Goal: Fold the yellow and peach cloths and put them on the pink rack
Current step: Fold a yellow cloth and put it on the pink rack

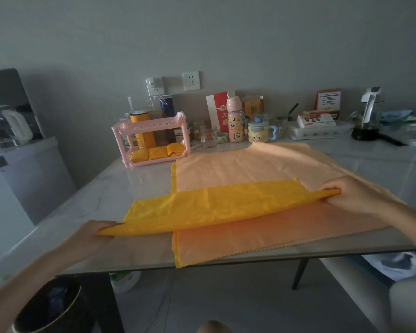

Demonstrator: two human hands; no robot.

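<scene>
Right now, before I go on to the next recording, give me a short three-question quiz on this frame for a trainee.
1. True or false: only the left hand pinches the yellow cloth.
2. Where on the pink rack do the folded yellow pieces lie? A: top shelf. B: bottom shelf. C: hung over its side.
3. Fill in: the yellow cloth is held stretched over the ___ cloth spread on the table.

Key
1. False: the right hand pinches the other end.
2. B.
3. Peach: the peach cloth lies flat beneath it.
</scene>
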